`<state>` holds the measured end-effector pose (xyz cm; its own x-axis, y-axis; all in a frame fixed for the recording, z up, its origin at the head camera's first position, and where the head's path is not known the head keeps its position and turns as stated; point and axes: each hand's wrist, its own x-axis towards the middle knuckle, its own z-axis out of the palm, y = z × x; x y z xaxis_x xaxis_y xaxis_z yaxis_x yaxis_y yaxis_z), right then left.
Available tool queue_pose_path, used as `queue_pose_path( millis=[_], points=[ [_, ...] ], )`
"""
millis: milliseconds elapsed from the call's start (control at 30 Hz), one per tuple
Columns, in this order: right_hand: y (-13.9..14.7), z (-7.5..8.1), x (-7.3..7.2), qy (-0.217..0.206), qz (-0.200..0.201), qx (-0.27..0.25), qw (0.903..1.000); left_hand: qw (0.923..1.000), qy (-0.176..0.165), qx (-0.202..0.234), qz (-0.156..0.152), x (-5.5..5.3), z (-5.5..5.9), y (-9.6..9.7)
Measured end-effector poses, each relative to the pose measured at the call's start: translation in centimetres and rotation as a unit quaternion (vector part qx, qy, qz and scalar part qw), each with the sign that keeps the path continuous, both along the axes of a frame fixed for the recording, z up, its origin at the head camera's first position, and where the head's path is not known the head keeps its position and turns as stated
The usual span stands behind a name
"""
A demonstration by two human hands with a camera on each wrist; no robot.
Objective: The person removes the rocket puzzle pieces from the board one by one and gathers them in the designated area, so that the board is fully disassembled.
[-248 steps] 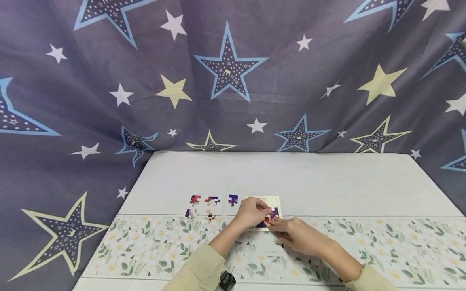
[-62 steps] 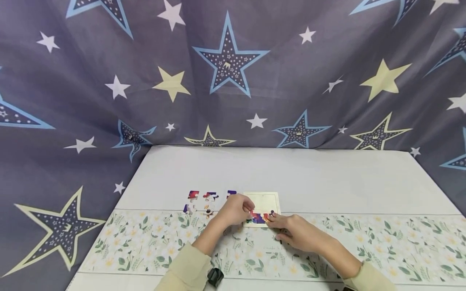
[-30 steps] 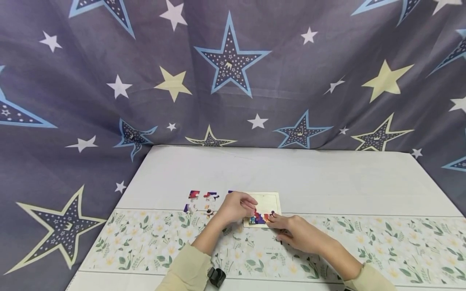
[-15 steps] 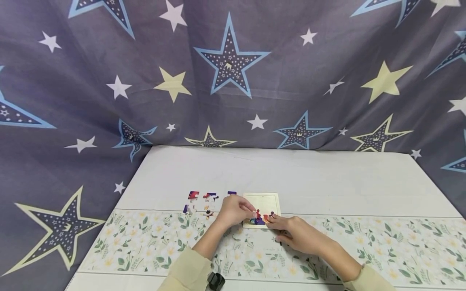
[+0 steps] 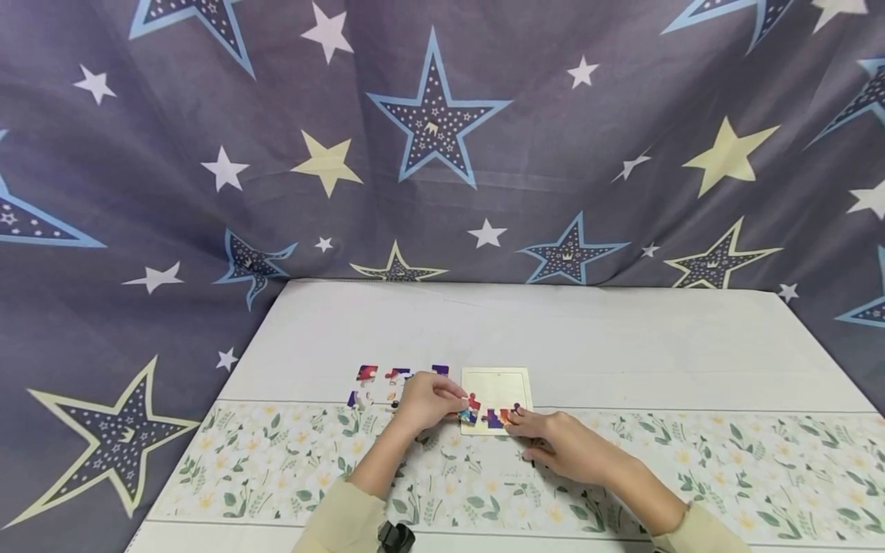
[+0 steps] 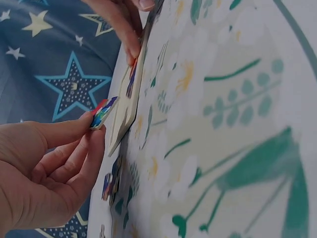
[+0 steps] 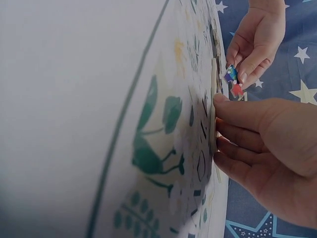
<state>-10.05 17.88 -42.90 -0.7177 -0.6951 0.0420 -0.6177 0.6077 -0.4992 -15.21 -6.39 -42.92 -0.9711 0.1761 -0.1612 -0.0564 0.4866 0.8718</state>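
Observation:
My left hand [image 5: 425,403] pinches a red, blue and teal jigsaw piece [image 5: 469,411] between thumb and fingers. The left wrist view shows that piece [image 6: 104,112] raised off the pale puzzle tray [image 5: 494,384]. Fingers of my right hand [image 5: 563,442] rest on the tray's lower right part, partly covering the pieces there. Beside those fingertips, purple and orange pieces [image 5: 495,419] lie along the tray's lower edge. In the right wrist view, my right hand [image 7: 267,144] touches the tray's edge, and the left hand [image 7: 257,42] holds its piece beyond it.
Loose jigsaw pieces lie left of the tray, among them a red one [image 5: 367,373], a red-and-white one [image 5: 397,375] and a purple one [image 5: 439,370]. My left hand partly hides some. A flowered band [image 5: 290,461] crosses the white table [image 5: 622,338]; a star-patterned curtain [image 5: 539,177] hangs behind.
My left hand has drawn back to the left, carrying the red and blue piece away from the purple one. The right hand stays nearly in place on the tray.

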Motion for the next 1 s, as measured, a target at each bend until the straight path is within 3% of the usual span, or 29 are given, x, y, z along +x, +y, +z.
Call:
queue_pose_path(
  millis=[400, 667, 833, 1000],
  points=[
    [0.0, -0.1, 0.2, -0.017, -0.009, 0.0, 0.9998, 0.9975, -0.016, 0.032, 0.062, 0.3, 0.0, -2.8],
    [0.0, -0.1, 0.1, -0.012, -0.005, -0.003, 0.9999, 0.9892, -0.046, 0.07, 0.12, 0.9, 0.7, -6.0],
    [0.1, -0.1, 0.1, -0.01, -0.006, -0.004, 0.9999, 0.9882, -0.047, 0.067, 0.129, 1.6, 0.9, -8.3],
    [0.0, 0.0, 0.1, -0.008, -0.007, -0.002, 0.9999, 0.9863, -0.059, 0.027, 0.152, 2.2, 0.8, -10.6]
  ],
)
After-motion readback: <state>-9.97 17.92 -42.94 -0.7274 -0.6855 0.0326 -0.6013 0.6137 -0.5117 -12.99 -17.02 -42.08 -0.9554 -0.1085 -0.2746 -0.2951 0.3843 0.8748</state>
